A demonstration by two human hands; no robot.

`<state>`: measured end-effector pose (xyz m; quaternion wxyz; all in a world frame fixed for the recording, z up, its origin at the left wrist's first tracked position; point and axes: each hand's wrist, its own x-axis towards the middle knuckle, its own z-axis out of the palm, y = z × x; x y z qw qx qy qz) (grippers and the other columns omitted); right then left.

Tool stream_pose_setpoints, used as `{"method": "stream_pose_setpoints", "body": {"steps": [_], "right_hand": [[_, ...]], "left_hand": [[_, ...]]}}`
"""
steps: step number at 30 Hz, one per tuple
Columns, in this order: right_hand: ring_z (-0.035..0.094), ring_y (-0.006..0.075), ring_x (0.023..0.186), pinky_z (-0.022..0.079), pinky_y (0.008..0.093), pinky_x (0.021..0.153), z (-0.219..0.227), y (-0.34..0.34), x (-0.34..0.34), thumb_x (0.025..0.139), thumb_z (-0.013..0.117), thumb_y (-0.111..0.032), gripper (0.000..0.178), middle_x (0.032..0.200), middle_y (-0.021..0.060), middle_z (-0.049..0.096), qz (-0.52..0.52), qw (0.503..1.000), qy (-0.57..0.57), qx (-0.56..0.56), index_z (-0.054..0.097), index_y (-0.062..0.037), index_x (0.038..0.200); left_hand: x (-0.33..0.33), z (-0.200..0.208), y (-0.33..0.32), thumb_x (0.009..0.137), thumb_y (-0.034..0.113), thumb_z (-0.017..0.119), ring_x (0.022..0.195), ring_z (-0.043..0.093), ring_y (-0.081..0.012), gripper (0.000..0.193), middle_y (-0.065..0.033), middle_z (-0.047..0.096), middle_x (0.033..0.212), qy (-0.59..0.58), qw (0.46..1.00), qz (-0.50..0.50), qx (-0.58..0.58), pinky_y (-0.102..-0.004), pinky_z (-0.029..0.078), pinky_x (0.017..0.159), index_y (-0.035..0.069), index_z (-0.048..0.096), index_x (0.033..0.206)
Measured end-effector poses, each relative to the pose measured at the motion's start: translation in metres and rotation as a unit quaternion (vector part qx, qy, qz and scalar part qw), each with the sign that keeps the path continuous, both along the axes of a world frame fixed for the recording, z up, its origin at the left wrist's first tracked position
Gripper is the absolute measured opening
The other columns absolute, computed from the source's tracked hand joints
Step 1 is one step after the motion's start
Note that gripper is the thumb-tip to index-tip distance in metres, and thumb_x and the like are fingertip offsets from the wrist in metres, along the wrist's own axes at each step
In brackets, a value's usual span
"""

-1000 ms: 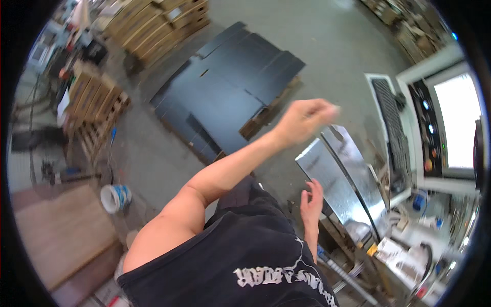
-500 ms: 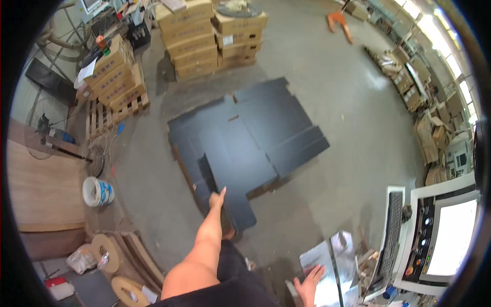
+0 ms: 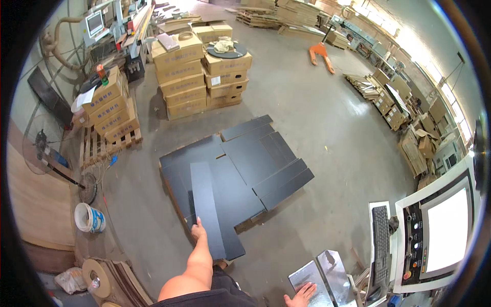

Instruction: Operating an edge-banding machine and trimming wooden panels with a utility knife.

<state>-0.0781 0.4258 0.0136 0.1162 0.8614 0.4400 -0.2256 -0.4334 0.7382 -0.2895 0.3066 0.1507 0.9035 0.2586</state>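
A long, narrow dark panel (image 3: 207,204) is tilted above a low layer of flat dark boards (image 3: 245,163) on the floor. My left hand (image 3: 198,230) is closed on the panel's left edge near its lower end, with the thumb showing on top; the other fingers are partly hidden. To the right, my right hand (image 3: 302,295) lies flat on a shiny silver metal surface (image 3: 309,276), fingers stretched out and holding nothing.
A machine console with a bright screen (image 3: 447,230) and a keyboard (image 3: 380,240) stands at the right. Stacked cartons (image 3: 179,77) rise beyond the boards. Cartons on a wooden pallet (image 3: 110,146), a fan (image 3: 88,188) and a white bucket (image 3: 89,218) line the left. An orange pallet jack (image 3: 321,53) stands far off.
The view has tilted up, showing more of the far hall. The panel in my left hand now stands out at an angle from the boards below. My right hand stays on the metal surface.
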Motion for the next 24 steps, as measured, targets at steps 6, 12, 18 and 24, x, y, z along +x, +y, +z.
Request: {"method": "stream_pose_setpoints", "body": {"steps": [6, 12, 18, 24], "right_hand": [[0.015, 0.0532, 0.139, 0.013, 0.0609, 0.113, -0.01, -0.011, 0.004, 0.078, 0.068, -0.047, 0.104, 0.148, 0.039, 0.017, -0.042, 0.995, 0.004, 0.087, 0.015, 0.0094, 0.147], [0.047, 0.041, 0.123, 0.039, 0.0494, 0.101, 0.057, 0.028, -0.022, 0.083, 0.068, -0.025, 0.067, 0.132, 0.0293, 0.049, -0.024, 0.905, 0.338, 0.257, 0.043, 0.0002, 0.14], [0.056, 0.0237, 0.119, 0.046, 0.0345, 0.095, 0.099, 0.036, -0.08, 0.081, 0.074, -0.018, 0.06, 0.127, 0.0171, 0.059, 0.117, 0.817, 0.396, 0.403, 0.051, -0.0024, 0.134], [0.061, 0.0153, 0.086, 0.048, 0.0293, 0.078, 0.112, -0.023, -0.056, 0.086, 0.067, -0.005, 0.031, 0.093, 0.0077, 0.067, -0.022, 0.797, 0.372, 0.475, 0.061, 0.0021, 0.115]], "left_hand": [[-0.004, 0.097, -0.008, 0.087, 0.069, 0.048, 0.084, 0.065, -0.0444, 0.074, -0.0247, 0.068, 0.082, 0.083, 0.993, -0.038, 0.076, -0.0515, 0.049, 0.074, -0.002, 0.07, 0.078], [0.056, 0.235, -0.02, 0.09, 0.068, 0.047, 0.061, 0.051, -0.0236, 0.08, -0.0097, 0.057, 0.063, -0.195, 0.926, -0.044, 0.321, -0.0435, 0.042, 0.066, -0.007, 0.061, 0.069], [0.16, 0.39, -0.069, 0.087, 0.073, 0.046, 0.043, 0.047, -0.0157, 0.063, -0.0016, 0.046, 0.055, -0.542, 0.768, -0.054, 0.335, -0.0328, 0.041, 0.041, 0.013, 0.05, 0.067], [0.214, 0.384, -0.113, 0.092, 0.067, 0.042, 0.052, 0.054, -0.0188, 0.057, -0.0034, 0.054, 0.061, -0.657, 0.666, -0.084, 0.343, -0.0344, 0.046, 0.051, 0.014, 0.054, 0.075]]}}
